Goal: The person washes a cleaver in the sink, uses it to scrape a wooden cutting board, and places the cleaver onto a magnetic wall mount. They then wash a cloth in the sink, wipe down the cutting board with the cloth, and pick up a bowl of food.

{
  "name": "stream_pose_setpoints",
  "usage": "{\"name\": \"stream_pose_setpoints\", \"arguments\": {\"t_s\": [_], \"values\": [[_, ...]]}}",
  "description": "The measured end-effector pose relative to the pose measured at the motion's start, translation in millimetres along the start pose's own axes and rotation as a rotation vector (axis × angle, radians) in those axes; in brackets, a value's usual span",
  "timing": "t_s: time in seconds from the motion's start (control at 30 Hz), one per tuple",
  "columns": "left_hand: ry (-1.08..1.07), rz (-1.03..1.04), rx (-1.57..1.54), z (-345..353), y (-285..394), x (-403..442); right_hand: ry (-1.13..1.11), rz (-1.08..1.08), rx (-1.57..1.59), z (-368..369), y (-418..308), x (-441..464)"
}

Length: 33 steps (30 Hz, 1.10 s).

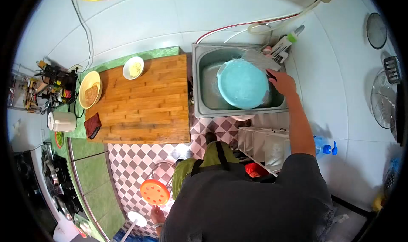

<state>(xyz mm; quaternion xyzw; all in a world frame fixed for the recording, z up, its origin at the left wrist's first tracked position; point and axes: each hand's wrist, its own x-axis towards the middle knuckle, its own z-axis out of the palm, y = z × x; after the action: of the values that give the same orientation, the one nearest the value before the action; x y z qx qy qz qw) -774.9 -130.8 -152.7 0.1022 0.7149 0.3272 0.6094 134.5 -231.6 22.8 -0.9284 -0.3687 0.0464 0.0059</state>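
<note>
The right hand [284, 83], upper right, ends an outstretched arm [301, 125], fingers bent near the basin; whether they grip anything I cannot tell. The left hand [157, 215], lower left of centre, hangs loosely open, apparently empty. The blue basin [244, 85], in the sink [212, 113] above centre, looks light, stiff, probably slippery; its rim offers the best hold.

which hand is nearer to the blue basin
The right hand. It is just right of the basin, close to its rim; the left hand is well away, down by the orange stool.
</note>
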Motion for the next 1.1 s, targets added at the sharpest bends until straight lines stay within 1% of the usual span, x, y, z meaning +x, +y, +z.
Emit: {"name": "stream_pose_setpoints", "arguments": {"t_s": [0.03, 0.1, 0.13, 0.17, 0.23, 0.27, 0.33, 0.37, 0.4, 0.43, 0.47, 0.53, 0.57, 0.63, 0.67, 0.7, 0.73, 0.77, 0.8, 0.83, 0.9, 0.93, 0.97, 1.03, 1.07, 1.1], "values": [[-0.004, 0.002, 0.002, 4.3, -3.0, -0.8, 0.003, 0.004, 0.001, -5.8, 1.4, 2.0], [0.073, -0.105, -0.018, 5.6, -8.2, -6.5, -0.075, 0.047, 0.065, -16.0, -0.8, 8.4], [0.113, -0.159, -0.03, 5.4, -10.0, -9.4, -0.042, -0.037, 0.085, -8.7, 8.9, 13.6], [0.116, -0.156, -0.035, 5.3, -11.4, -11.1, -0.04, -0.043, 0.087, 0.5, 17.4, 19.8], [0.057, -0.005, 0.07, 6.6, -18.3, -14.0, -0.072, -0.09, 0.538, 13.9, 28.7, 34.3], [0.009, -0.046, -0.005, 2.5, -18.0, -9.7, -0.072, -0.1, 0.533, 16.8, 33.4, 40.5], [0.053, -0.022, -0.057, 13.2, -22.4, -17.9, -0.337, 0.22, 1.179, 15.0, 36.0, 50.7], [0.096, 0.004, -0.095, 18.9, -22.2, -21.2, -0.338, 0.212, 1.175, 14.0, 35.5, 53.0], [0.148, -0.017, -0.111, 22.1, -23.9, -21.4, -0.342, 0.299, 1.358, 11.5, 33.1, 52.4], [0.147, -0.019, -0.117, 24.6, -25.8, -22.6, -0.344, 0.388, 1.54, 8.6, 30.7, 51.8], [0.132, -0.028, -0.112, 25.9, -26.4, -24.2, -0.345, 0.383, 1.536, 9.6, 31.4, 52.3], [0.119, -0.04, -0.11, 26.5, -31.1, -27.3, -0.37, 0.533, 1.813, 12.9, 31.0, 52.9], [0.08, -0.041, -0.134, 25.0, -34.8, -31.0, -0.375, 0.529, 1.81, 15.5, 30.6, 50.4], [0.049, -0.044, -0.165, 18.5, -40.5, -33.5, -0.256, 0.675, 2.127, 16.6, 21.9, 37.5], [0.015, -0.1, -0.134, 11.2, -42.8, -32.4, -0.271, 0.671, 2.122, 16.8, 19.8, 30.7], [-0.015, -0.154, -0.106, 2.5, -45.9, -34.3, -0.244, 0.683, 2.224, 18.3, 21.2, 23.6], [0.139, -0.082, -0.12, 9.5, -54.0, -43.4, -0.225, 0.696, 2.327, 22.4, 23.3, 16.1], [0.169, -0.07, -0.145, 7.2, -55.9, -48.6, -0.274, 0.68, 2.399, 32.7, 34.8, 10.9], [0.101, -0.083, -0.171, 0.3, -61.9, -47.5, -0.302, 0.626, 2.488, 33.6, 34.8, 4.8], [0.03, -0.092, -0.196, -9.1, -68.8, -44.2, -0.182, 0.709, 2.455, 20.1, 18.5, -5.7], [0.092, -0.148, -0.294, -17.0, -77.8, -40.3, -0.292, 0.592, 2.588, 34.1, 38.8, -12.5], [0.141, -0.094, -0.261, -3.5, -75.0, -54.3, -0.255, 0.574, 2.593, 40.2, 45.4, -16.1], [0.152, -0.087, -0.28, -2.9, -74.3, -56.0, -0.264, 0.491, 2.622, 34.8, 42.7, -18.8], [0.064, -0.09, -0.223, -12.0, -79.0, -44.6, -0.32, 0.411, 2.673, 37.3, 51.8, -8.8], [0.172, -0.097, -0.212, -6.9, -77.1, -45.9, -0.337, 0.406, 2.672, 36.0, 47.9, -3.1], [0.178, -0.095, -0.221, -4.6, -72.2, -47.6, -0.265, 0.395, 2.733, 34.7, 45.0, 3.5]]}}
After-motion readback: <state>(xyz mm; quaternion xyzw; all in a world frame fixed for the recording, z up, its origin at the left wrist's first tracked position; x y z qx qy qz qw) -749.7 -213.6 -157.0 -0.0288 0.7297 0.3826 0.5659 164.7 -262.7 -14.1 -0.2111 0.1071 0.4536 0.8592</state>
